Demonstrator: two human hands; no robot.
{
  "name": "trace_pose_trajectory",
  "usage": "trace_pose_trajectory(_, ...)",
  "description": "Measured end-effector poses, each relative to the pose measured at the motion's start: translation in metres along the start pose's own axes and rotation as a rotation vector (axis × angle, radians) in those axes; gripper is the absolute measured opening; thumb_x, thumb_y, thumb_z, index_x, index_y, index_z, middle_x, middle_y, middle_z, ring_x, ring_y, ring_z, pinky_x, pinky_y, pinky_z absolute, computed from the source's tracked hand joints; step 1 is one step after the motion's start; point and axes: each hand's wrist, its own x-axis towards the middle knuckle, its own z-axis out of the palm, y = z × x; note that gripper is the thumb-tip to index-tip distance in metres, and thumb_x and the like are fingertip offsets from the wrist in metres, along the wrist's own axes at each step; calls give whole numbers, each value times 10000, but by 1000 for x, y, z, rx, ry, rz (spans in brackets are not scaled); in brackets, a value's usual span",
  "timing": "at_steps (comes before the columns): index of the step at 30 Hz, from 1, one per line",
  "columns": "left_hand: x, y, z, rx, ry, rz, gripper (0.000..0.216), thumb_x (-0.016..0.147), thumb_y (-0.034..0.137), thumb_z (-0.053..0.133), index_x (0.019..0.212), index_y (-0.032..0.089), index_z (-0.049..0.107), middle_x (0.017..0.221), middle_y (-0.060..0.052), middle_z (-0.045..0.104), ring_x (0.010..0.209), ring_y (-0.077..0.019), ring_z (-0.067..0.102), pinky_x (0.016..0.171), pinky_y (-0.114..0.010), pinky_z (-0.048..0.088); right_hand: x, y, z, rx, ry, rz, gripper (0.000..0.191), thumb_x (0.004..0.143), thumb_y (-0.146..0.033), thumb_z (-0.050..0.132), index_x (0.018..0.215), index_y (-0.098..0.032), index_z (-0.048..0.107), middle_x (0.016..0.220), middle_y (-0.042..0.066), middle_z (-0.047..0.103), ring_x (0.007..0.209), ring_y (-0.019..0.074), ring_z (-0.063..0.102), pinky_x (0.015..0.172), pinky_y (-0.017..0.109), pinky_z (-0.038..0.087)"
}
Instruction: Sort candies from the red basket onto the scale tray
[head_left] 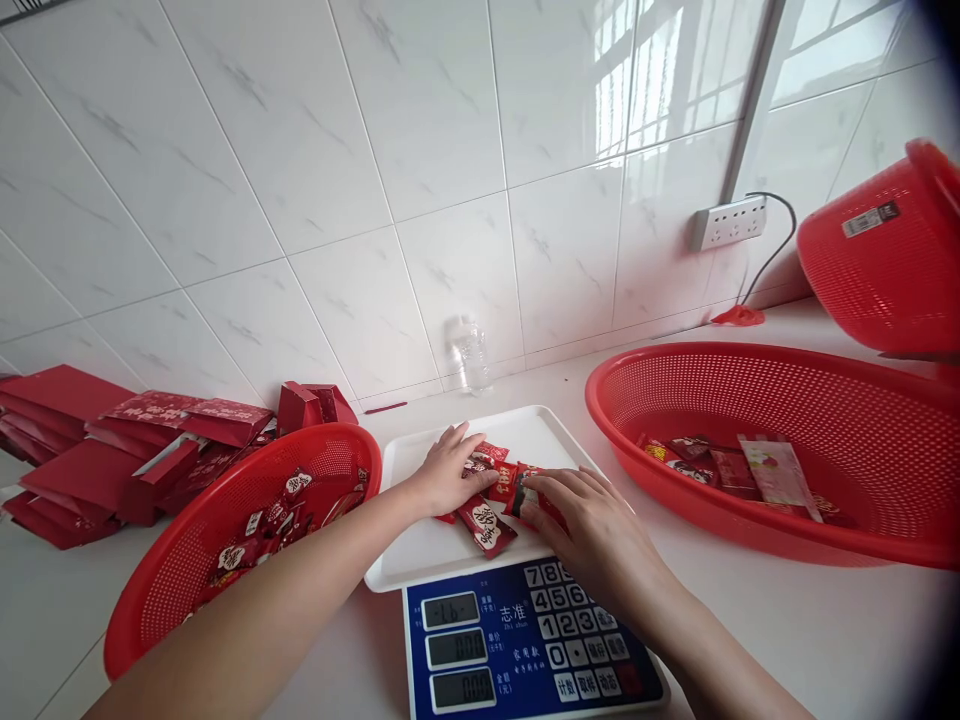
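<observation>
Small red wrapped snack packets (pixel 486 525) lie in a loose pile on the white tray (pixel 397 560) of a weighing scale (pixel 525 650). On the left of the pile, my left hand (pixel 448 475) is open, its fingers spread and its thumb touching a packet. My right hand (pixel 596 520) comes in from the right. Its fingers and thumb curve round a red-and-black snack packet (pixel 523 488), partly hidden under the palm. The scale's blue panel has three displays at the left and a keypad, which my right wrist partly covers.
A red basket (pixel 142 580) with similar packets stands at the left, partly behind my left forearm. Red paper boxes (pixel 90 470) are stacked beyond it. Another red basket (pixel 712 360) holds several packets at the right. Above it is a tilted red basket (pixel 877 260). A clear bottle (pixel 472 358) stands near the wall.
</observation>
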Motion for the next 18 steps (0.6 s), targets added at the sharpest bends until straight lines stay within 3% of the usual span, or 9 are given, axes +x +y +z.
trace_pose_trajectory(4,-8,-7,-9,-50,-47,23,786,832,672,446,1441,193,316,1569,-144,160,1450,-287,64,1153,-486,159,-1,0,1,-18,-13,27,167,893,-255,496,975,-209,634,980,62,723,909,232,666,845,447,470)
trace_pose_trajectory(7,-14,-7,-8,-38,-74,7,829,815,710,426,1454,201,287,1570,-145,159,1451,-296,40,1151,-510,146,-1,-1,0,-20,-29,30,162,885,-250,496,949,-214,640,957,62,727,891,234,670,804,423,497)
trace_pose_trajectory(12,-19,7,9,74,-29,56,686,923,609,289,1475,205,248,1583,-100,129,1451,-285,-3,1165,-504,79,0,-3,-3,32,-60,9,190,892,-232,467,939,-210,650,920,67,730,860,223,678,708,360,540)
trace_pose_trajectory(18,-13,19,16,119,-59,70,587,962,541,246,1449,225,329,1571,-87,193,1448,-300,50,1151,-539,101,0,-2,-3,38,-81,44,167,879,-249,510,957,-216,654,960,77,722,901,234,671,738,380,551)
